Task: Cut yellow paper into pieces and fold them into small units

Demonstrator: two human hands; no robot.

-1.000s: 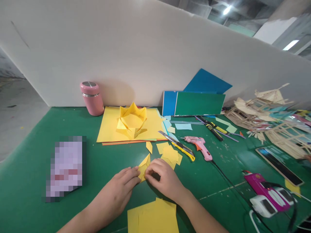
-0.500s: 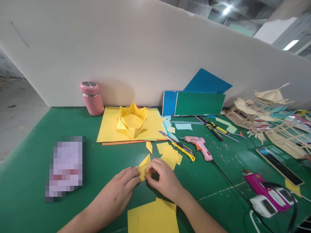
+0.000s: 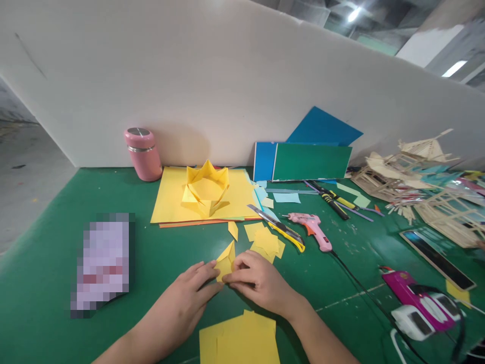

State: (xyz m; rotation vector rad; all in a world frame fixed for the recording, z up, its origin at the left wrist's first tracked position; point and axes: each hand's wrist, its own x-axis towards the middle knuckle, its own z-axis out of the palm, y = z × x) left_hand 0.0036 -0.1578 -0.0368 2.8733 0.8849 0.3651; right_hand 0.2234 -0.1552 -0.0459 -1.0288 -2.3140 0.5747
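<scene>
A small piece of yellow paper (image 3: 226, 261), folded to a point at its far end, lies on the green table between my hands. My left hand (image 3: 185, 293) holds down its left edge, with thumb and fingertips at the paper. At its lower right edge my right hand (image 3: 259, 280) is closed, thumb and fingers pinching the paper; the fingers hide part of that side. Just beyond is another folded yellow piece (image 3: 233, 230). Several yellow paper squares (image 3: 266, 239) lie right of it. Nearer my body, a stack of yellow sheets (image 3: 240, 339) rests between my forearms.
A yellow folded-paper ring (image 3: 207, 191) stands on stacked coloured paper (image 3: 166, 202). Rightward lie a utility knife (image 3: 286, 232), a pink glue gun (image 3: 311, 226) with its cord, and a purple power strip (image 3: 417, 301). A pink flask (image 3: 144, 155) stands at back left.
My right hand's fingers have straightened and shifted slightly toward the paper's near edge, uncovering more of its right side. My left thumb has moved a little right along the near edge.
</scene>
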